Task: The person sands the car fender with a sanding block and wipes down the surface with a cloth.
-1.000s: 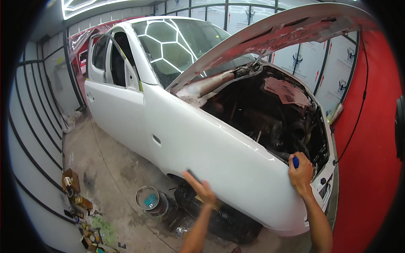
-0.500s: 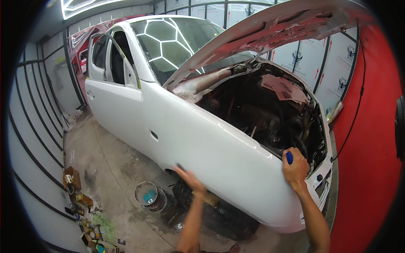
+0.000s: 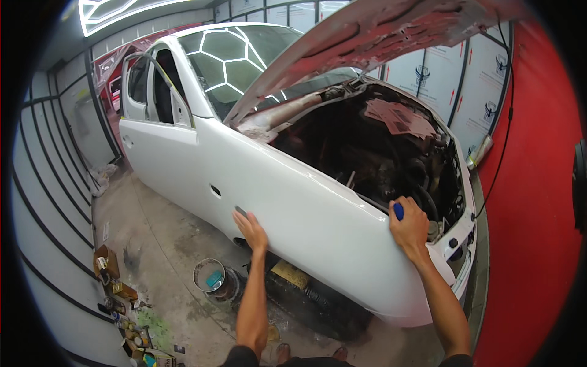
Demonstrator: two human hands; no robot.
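A white car front fender (image 3: 306,226) stretches before me below the raised hood (image 3: 367,49). My left hand (image 3: 252,231) lies nearly flat on its side, above the wheel arch, with a dark grey flat piece like sandpaper (image 3: 240,211) under the fingers. At the fender's top edge, beside the engine bay (image 3: 361,159), my right hand (image 3: 408,223) is closed around a small blue object (image 3: 398,211). Most of that object is hidden by the fingers, so its kind does not show.
On the floor stands a bucket (image 3: 202,262) with a turquoise item inside, near a dark tyre (image 3: 312,306) bearing a yellowish block (image 3: 290,274). Boxes and cans (image 3: 125,290) line the left wall. A black cable (image 3: 502,140) hangs by the red wall (image 3: 538,214).
My left hand has moved up and leftward along the fender with the grey piece. My right hand stays at the top edge with the blue object; the view has shifted slightly.
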